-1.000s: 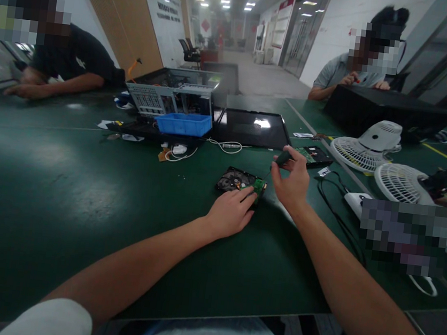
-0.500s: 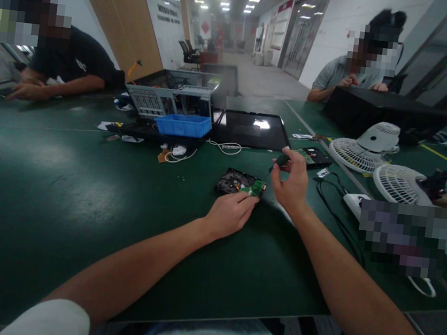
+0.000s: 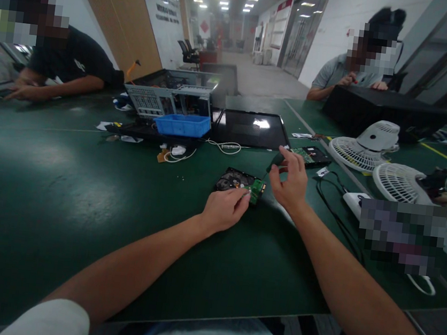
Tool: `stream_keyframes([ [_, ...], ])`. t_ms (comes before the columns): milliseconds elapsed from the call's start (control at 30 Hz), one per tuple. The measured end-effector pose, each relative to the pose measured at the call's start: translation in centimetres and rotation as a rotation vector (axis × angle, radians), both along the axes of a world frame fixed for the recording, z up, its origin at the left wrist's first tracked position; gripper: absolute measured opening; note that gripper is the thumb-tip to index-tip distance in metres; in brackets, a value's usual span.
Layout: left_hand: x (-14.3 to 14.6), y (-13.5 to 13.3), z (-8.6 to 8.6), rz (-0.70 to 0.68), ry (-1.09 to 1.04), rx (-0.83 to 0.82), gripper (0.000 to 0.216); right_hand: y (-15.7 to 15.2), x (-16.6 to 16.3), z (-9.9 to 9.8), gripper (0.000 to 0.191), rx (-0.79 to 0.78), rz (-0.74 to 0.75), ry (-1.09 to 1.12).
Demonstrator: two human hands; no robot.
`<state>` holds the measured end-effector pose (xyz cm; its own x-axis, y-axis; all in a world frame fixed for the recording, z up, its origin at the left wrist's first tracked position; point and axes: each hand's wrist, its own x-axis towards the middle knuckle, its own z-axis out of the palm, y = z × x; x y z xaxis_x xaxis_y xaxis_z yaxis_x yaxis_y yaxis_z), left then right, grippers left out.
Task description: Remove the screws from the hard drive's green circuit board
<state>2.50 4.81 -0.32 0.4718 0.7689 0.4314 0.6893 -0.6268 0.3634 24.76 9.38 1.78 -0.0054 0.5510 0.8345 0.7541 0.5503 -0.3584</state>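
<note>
A black hard drive (image 3: 233, 180) with a small green circuit board (image 3: 256, 188) on its near right end lies on the green table (image 3: 83, 194). My left hand (image 3: 224, 208) rests at the drive's near edge, fingers curled and pressing on the green board. My right hand (image 3: 291, 184) hovers just right of the drive, fingers pinched round the dark handle of a screwdriver (image 3: 274, 162), whose tip points down at the board.
Behind the drive stand a blue bin (image 3: 183, 124), an open computer case (image 3: 167, 96) and a black panel (image 3: 250, 128). A second drive (image 3: 312, 155), two white fans (image 3: 365, 146), black cables (image 3: 335, 207) and a power strip (image 3: 354, 203) lie right. Two other people sit at the far side.
My left hand has drawn its fingers in from lying flat over the board to a curl at its edge. My right hand with the screwdriver has shifted slightly left and up.
</note>
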Motion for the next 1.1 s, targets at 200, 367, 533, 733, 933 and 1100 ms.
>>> stream_keyframes([
  [200,-0.1,0.1,0.1,0.027,0.014,-0.017,0.04,0.2,0.0,-0.1,0.049,0.02,0.003,0.006],
  [367,0.1,-0.3,0.4,-0.024,0.077,-0.04,0.042,0.0,-0.1,0.1,0.047,0.006,-0.003,0.024],
  [533,0.6,-0.9,0.6,-0.024,0.204,-0.059,0.045,0.2,0.0,-0.2,0.051,0.007,0.017,0.017],
  [733,1.0,-1.1,0.7,0.013,0.343,-0.09,0.059,0.8,0.1,-1.1,0.056,-0.038,0.037,0.075],
  [933,1.1,-1.0,0.9,0.031,0.377,-0.105,0.058,0.5,0.1,-0.6,0.051,-0.008,-0.014,0.014],
  [1100,1.0,-1.1,0.9,0.035,0.372,-0.094,0.056,0.5,0.0,-0.7,0.055,-0.017,0.001,0.001],
])
